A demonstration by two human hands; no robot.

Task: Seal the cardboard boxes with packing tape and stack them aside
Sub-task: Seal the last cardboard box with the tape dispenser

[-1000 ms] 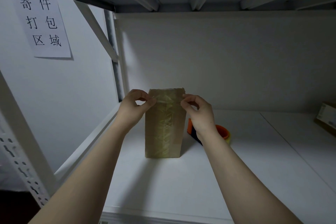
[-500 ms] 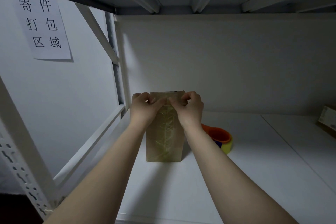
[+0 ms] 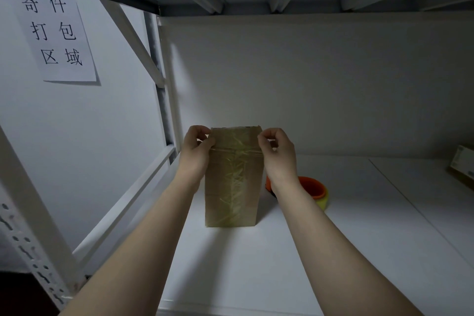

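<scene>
Fingers (image 3: 198, 131) of the left hand (image 3: 195, 155): curled in, thumb set against the front face, pinching the upper left corner of a tall brown cardboard box (image 3: 232, 202). Right hand (image 3: 279, 156): same posture, fingers bent tight, gripping the upper right corner of the box. Each pinch sits at one end of a clear, glossy strip of packing tape (image 3: 237, 152) that runs level across the box just below its top edge. A second run of tape goes down the middle of the front face; it is wrinkled and catches the light.

Box position: upright on its short end on the white shelf board (image 3: 269, 272), towards the left rear, close to the white steel upright.

Orange and yellow tape roll (image 3: 314, 191): lying on the shelf just right of the box, partly hidden by the right wrist.

White paper sign with black characters (image 3: 55, 33): on the wall, upper left. Another cardboard carton (image 3: 461, 170): at the far right edge, only partly in view.
</scene>
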